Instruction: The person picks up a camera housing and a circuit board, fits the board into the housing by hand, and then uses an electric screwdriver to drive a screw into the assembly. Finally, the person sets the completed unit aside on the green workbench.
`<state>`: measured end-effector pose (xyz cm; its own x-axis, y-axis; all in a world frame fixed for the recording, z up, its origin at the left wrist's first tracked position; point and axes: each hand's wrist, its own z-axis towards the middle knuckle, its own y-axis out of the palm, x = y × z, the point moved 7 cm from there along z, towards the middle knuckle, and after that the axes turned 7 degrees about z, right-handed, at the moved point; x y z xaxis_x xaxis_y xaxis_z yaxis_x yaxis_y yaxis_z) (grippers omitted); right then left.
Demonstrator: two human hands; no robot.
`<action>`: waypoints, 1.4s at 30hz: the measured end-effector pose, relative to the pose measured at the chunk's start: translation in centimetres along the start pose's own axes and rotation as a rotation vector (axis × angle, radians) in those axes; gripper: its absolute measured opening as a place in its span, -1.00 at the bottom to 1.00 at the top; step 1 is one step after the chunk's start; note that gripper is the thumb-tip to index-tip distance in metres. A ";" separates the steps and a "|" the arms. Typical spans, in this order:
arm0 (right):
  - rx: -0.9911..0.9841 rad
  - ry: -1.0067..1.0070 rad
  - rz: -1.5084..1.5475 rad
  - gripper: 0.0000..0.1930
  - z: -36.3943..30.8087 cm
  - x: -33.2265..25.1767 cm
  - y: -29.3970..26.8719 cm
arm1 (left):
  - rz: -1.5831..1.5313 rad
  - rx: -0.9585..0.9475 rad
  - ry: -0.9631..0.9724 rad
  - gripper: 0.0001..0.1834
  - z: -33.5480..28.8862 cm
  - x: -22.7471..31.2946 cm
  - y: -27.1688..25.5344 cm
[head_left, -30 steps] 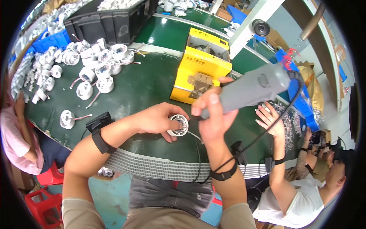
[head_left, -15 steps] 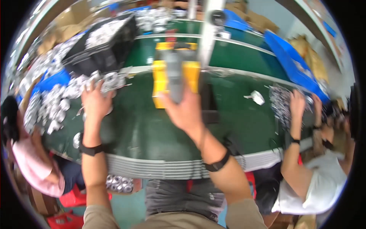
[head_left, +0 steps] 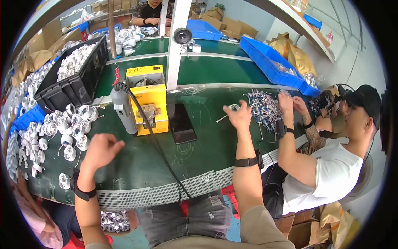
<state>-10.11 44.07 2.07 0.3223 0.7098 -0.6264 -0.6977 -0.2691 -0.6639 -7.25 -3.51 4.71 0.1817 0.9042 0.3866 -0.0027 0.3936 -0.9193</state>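
A small white round part (head_left: 234,106) with a pale lead (head_left: 222,119) trailing toward the lower left lies on the right half of the worktop (head_left: 215,149), at the fingers of the right hand (head_left: 239,116); those fingers are spread wide around its near side, and whether they touch it cannot be told. The left hand (head_left: 100,150) hovers with loosely curled fingers and thumb held apart, gripping nothing visible, near a cluster of white cup-shaped housings (head_left: 76,130) with thin wires. The worktop is smooth, dark green and slightly glossy, edged by a grey perforated strip (head_left: 166,196). Behind it are a black ribbed crate (head_left: 83,85) heaped with white pieces and a long blue tray (head_left: 264,68); beyond stand brown cartons (head_left: 236,28) and pale walls. A co-worker in a white shirt (head_left: 323,176) handles a tangled pile of fine wired parts (head_left: 265,110). A grey cylindrical tool (head_left: 120,106) with a coiled black cord stands against a bright yellow box (head_left: 161,97), which holds a dull metal fixture (head_left: 148,116), beside a flat black rectangular slab (head_left: 182,123).
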 end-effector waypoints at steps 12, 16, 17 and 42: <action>-0.936 -0.767 0.539 -0.36 -14.9 -17.0 -0.1 | -1.000 -0.587 0.112 -0.55 -1.9 5.3 7.7; -1.111 -0.944 0.597 -0.37 -19.6 -18.7 0.5 | -1.254 -0.654 0.089 -0.39 -2.1 6.9 8.1; -1.130 -0.963 0.591 -0.38 -20.4 -18.8 0.8 | -1.244 -0.622 0.100 -0.43 -1.9 6.6 8.5; -0.362 -0.444 1.463 -0.71 -14.1 -27.0 2.0 | -1.364 -0.548 -0.207 -0.66 -0.6 3.8 10.9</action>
<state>-11.17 15.22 11.87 -0.7214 -0.1865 -0.6669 -0.0187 -0.9575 0.2880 -6.03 4.09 -3.89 -0.4008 -0.0772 0.9129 0.4211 0.8694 0.2584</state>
